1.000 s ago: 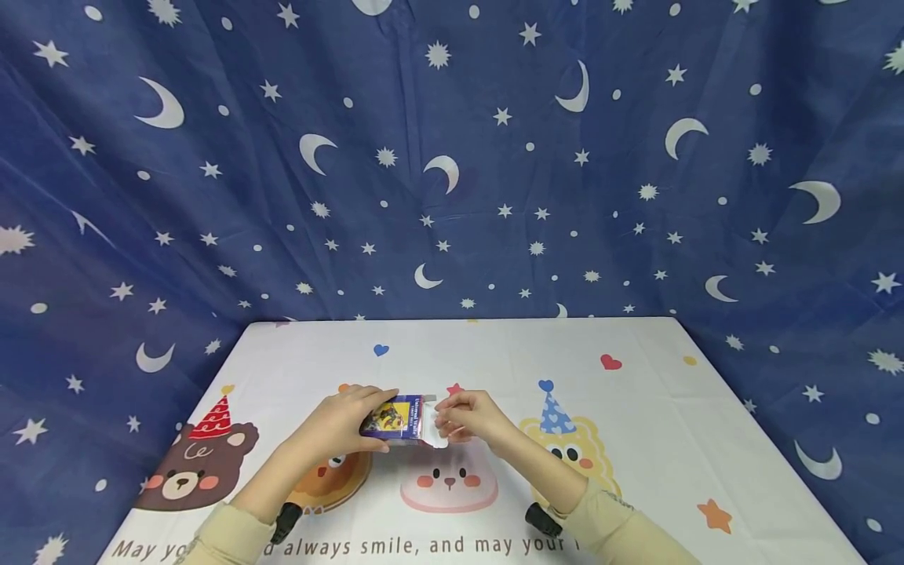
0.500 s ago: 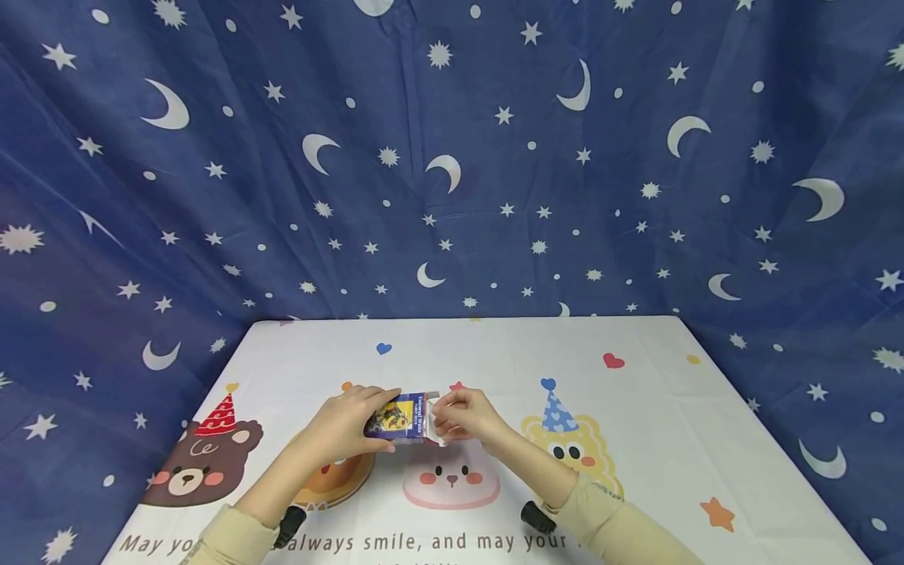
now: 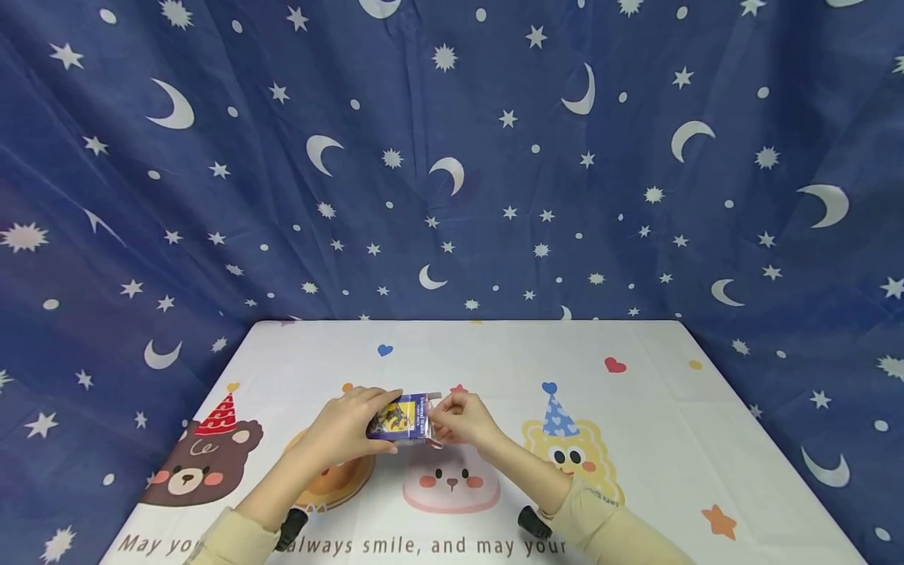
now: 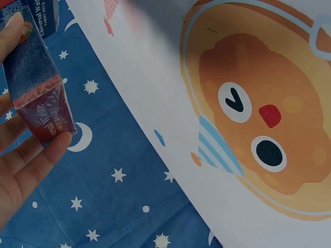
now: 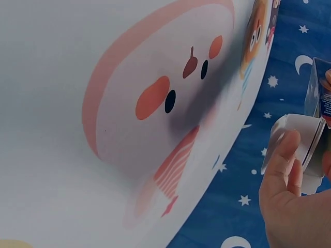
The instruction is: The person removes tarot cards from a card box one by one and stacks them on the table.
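Note:
A small blue and yellow tarot card box point(image 3: 399, 417), lettered "Universal Waite", is held above the middle of the table. My left hand point(image 3: 344, 428) grips its left end, thumb on the near side and fingers on the far side. In the left wrist view, the box point(image 4: 36, 72) has a shiny, clear wrap-like surface. Its right end is open. My right hand point(image 3: 462, 420) is at that end with curled fingers. In the right wrist view, the thumb of the right hand point(image 5: 295, 206) lies against a white end flap point(image 5: 302, 126). The inside of the box is mostly hidden.
A white table cover point(image 3: 523, 345) with printed cartoon animals and lettering lies under the hands. Behind it and at both sides hangs a blue curtain point(image 3: 487, 259) with moons and stars. Black pieces point(image 3: 534, 522) sit by both wrists.
My right fingers have moved slightly left, closer in to the open end, and cover more of the white flap. The left hand keeps its grip on the box.

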`<control>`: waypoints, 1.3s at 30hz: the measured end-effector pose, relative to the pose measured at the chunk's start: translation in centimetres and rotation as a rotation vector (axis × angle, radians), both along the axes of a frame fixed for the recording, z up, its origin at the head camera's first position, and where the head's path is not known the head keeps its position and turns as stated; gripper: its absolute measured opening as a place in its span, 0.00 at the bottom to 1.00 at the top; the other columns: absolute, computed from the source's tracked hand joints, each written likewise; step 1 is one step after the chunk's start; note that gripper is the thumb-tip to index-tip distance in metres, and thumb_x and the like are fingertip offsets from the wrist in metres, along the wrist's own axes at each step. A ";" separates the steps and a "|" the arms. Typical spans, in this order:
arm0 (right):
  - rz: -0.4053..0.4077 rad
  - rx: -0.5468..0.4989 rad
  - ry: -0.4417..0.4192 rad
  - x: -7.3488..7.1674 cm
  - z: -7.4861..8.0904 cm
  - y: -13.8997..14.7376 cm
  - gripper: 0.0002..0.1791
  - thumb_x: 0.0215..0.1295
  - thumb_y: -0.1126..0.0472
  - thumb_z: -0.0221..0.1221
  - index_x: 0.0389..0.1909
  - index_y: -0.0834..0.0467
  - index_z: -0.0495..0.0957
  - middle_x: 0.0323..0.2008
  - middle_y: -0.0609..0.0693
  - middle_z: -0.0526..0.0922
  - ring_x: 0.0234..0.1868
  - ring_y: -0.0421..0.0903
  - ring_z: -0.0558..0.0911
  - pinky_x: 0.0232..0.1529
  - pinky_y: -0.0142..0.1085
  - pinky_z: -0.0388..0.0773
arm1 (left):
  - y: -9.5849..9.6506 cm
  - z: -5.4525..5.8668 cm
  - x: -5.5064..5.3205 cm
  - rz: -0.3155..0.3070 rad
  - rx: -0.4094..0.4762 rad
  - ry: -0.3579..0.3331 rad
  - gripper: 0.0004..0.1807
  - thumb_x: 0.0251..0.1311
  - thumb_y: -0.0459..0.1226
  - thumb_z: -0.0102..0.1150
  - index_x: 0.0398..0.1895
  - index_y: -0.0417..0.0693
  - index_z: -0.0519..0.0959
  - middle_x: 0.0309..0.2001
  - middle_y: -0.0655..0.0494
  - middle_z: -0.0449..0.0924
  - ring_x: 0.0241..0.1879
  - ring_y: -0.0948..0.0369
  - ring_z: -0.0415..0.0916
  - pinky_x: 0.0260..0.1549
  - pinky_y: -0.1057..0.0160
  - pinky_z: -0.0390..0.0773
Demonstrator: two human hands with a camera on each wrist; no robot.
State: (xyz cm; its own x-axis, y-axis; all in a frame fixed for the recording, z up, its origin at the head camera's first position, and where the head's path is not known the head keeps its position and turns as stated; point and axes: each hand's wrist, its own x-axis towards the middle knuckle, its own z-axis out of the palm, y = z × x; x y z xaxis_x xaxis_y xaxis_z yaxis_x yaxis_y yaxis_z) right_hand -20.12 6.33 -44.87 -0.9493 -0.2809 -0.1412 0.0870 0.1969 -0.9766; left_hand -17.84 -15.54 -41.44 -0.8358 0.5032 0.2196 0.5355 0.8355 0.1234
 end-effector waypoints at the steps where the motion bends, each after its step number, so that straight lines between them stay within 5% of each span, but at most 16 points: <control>1: 0.001 0.002 0.001 0.0 0.0 -0.1 0.11 0.60 0.62 0.61 0.33 0.69 0.76 0.21 0.50 0.81 0.18 0.36 0.78 0.25 0.31 0.82 | 0.0 0.0 0.0 0.002 0.003 -0.001 0.44 0.36 0.56 0.74 0.60 0.50 0.73 0.52 0.52 0.79 0.52 0.52 0.76 0.40 0.50 0.81; 13: 0.009 -0.028 -0.013 0.2 -0.4 -0.5 0.04 0.56 0.69 0.58 0.30 0.67 0.74 0.19 0.46 0.77 0.18 0.36 0.77 0.24 0.29 0.81 | -0.3 0.1 0.0 -0.015 0.006 0.002 0.44 0.37 0.55 0.74 0.61 0.50 0.73 0.52 0.51 0.79 0.51 0.52 0.76 0.38 0.50 0.81; 23: 0.022 -0.020 -0.017 0.2 -0.6 -0.4 0.06 0.59 0.68 0.59 0.30 0.68 0.73 0.19 0.46 0.76 0.18 0.36 0.76 0.29 0.38 0.84 | -0.4 0.0 0.2 -0.011 0.000 -0.020 0.43 0.37 0.54 0.74 0.61 0.50 0.73 0.52 0.51 0.79 0.52 0.52 0.76 0.40 0.49 0.80; 39: -0.044 -0.061 -0.117 0.2 -0.4 0.4 0.04 0.61 0.66 0.53 0.28 0.63 0.72 0.21 0.46 0.74 0.19 0.36 0.73 0.21 0.24 0.75 | -0.6 -0.4 0.0 0.010 0.041 -0.051 0.43 0.37 0.53 0.74 0.61 0.50 0.73 0.54 0.50 0.78 0.53 0.50 0.76 0.43 0.45 0.79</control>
